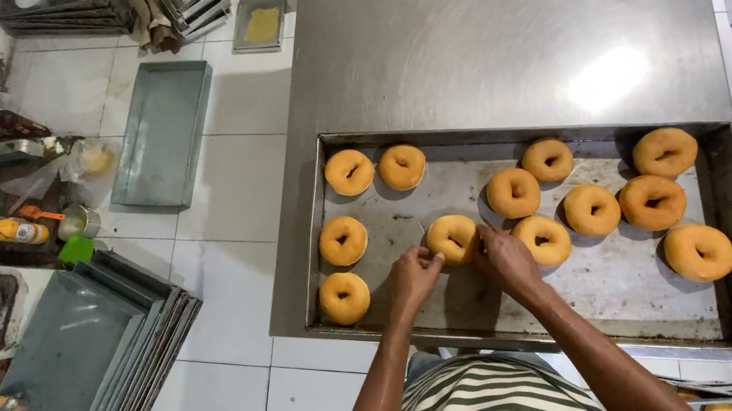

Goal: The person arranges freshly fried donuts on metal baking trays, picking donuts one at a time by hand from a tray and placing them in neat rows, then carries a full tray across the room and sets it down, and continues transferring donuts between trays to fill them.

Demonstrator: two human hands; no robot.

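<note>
The person stands at the near edge of a steel worktop [494, 22], both hands reaching into a shallow metal tray [600, 280] that holds eleven golden ring doughnuts. The left hand [412, 278] and the right hand [508, 261] close in from either side on one doughnut [452, 236], which lies in the middle of the tray's left half.

From the left hand's fingers [434, 262] that doughnut sits toward 1 o'clock, touching the tips. From the right hand's fingers [481, 240] it sits toward 10 o'clock, also touching. Both sets of fingers are curled onto its rim, pinching it between them. Whether it is lifted clear of the tray or resting on it cannot be told. Neither hand is nearer than the other; they meet it about evenly. Being round, the doughnut has no long axis; its hole faces up.

Just beside the right hand at 2 o'clock lies a neighbouring doughnut [544, 239], nearly touching the knuckles. At 9 o'clock from the left hand lies another doughnut [344, 298], a little apart, with one more [343, 241] above it. The right half of the tray carries a looser cluster, well apart from both hands.

On the tiled floor [233, 189] to the left, a stack of empty trays [75, 377] rests at 8 o'clock.
</note>
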